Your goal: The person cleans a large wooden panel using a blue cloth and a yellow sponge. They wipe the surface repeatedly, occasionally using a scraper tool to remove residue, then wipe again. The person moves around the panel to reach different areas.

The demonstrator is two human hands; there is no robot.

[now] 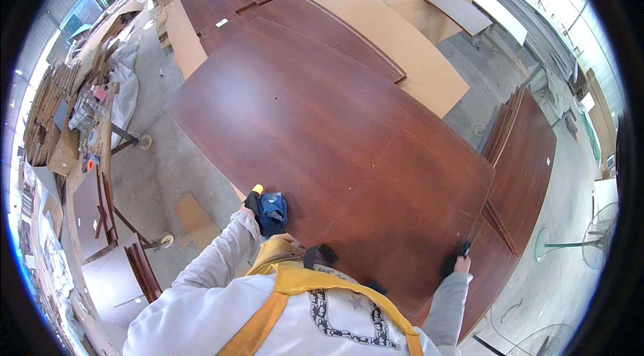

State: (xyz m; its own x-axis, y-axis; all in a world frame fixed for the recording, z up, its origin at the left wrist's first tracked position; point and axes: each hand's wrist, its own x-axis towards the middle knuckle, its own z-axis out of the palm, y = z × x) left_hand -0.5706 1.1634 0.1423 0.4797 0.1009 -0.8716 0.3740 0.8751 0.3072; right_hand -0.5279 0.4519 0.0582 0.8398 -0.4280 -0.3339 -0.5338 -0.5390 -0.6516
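In front of me lies a large reddish-brown wood-finish panel [322,124] with a few small spots on its face. My left hand [251,203], in a black glove, is at the panel's left edge and grips a crumpled blue cloth [272,211]. A small yellow piece [258,188] shows at its fingertips; I cannot tell whether it is part of the glove. My right hand [459,259], also darkly gloved, rests at the right edge near the corner. Whether it grips the edge or some dark object is unclear.
More brown panels [342,34] lie beyond, over cardboard sheets [422,64]. Brown panels [523,129] are stacked at the right, near a standing fan [598,235]. A cluttered wooden bench [103,155] stands at the left, and a cardboard piece [196,220] lies on the floor.
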